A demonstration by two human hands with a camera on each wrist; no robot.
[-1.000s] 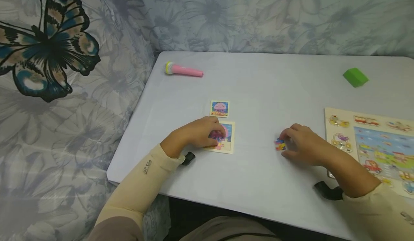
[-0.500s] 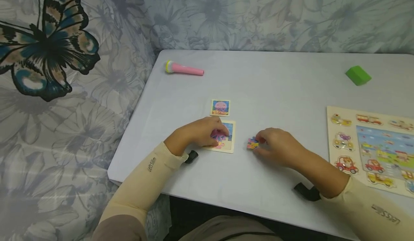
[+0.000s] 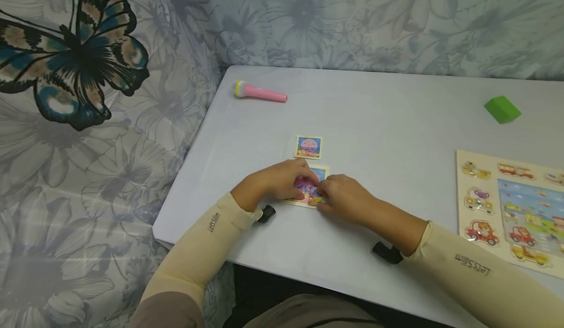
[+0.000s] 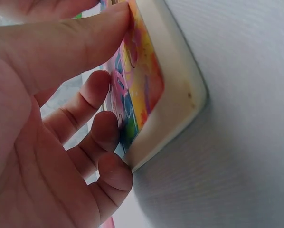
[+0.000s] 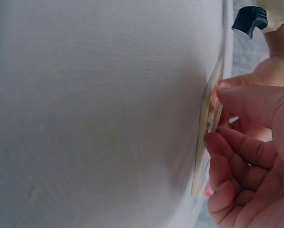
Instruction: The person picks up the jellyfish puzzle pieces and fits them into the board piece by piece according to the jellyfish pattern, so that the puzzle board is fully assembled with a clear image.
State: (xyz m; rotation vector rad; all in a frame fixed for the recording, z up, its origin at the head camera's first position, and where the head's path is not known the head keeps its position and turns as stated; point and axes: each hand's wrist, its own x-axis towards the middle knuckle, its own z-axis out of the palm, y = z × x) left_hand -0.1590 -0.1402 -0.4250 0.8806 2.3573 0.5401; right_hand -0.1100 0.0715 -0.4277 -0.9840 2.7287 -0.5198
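A small square jigsaw puzzle (image 3: 305,185) with a pink sea-creature picture lies on the table in a cream frame (image 4: 182,71). My left hand (image 3: 281,178) holds it from the left, thumb on the picture near the lower edge, other fingertips along the left side. At the lower right corner my right hand (image 3: 345,196) pinches a jigsaw piece (image 3: 315,200) with yellow and blue on it, down at the board. In the right wrist view, thumb and index tips meet at the puzzle's edge. Just above lies a small picture card (image 3: 309,147) with a pink jellyfish.
A pink toy microphone (image 3: 262,93) lies at the back left of the white table (image 3: 387,132). A green block (image 3: 503,109) sits at the back right. On the right rests a wooden vehicle puzzle board (image 3: 467,191). A patterned cloth (image 3: 374,24) hangs behind.
My right hand has moved left across the table with the jigsaw piece, from beside the vehicle board to the small puzzle's lower right corner. My left hand has stayed on the puzzle.
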